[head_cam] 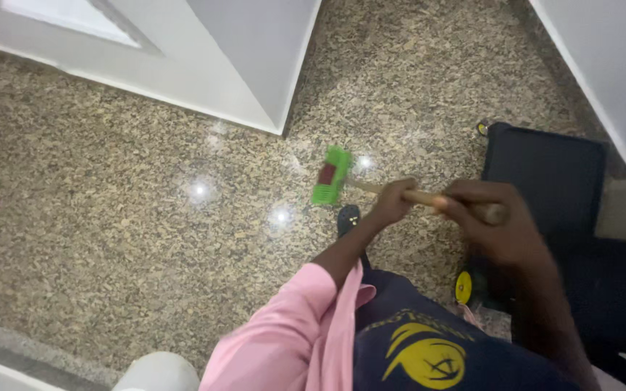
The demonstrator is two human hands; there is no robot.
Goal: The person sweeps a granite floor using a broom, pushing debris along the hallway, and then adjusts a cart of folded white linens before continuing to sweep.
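A broom with a green head (pixel 331 175) rests on the speckled granite floor, its wooden handle (pixel 422 197) running right toward me. My left hand (pixel 393 201) grips the handle lower down, its arm in a pink sleeve. My right hand (pixel 494 224) is closed over the handle's top end. A dark shoe (pixel 348 219) shows just under the left hand.
A white wall corner (pixel 284 108) juts out behind the broom head. A black case or seat (pixel 545 174) with yellow wheels (pixel 463 287) stands at the right by another white wall (pixel 610 65). A white rounded object (pixel 159 373) sits at the bottom edge.
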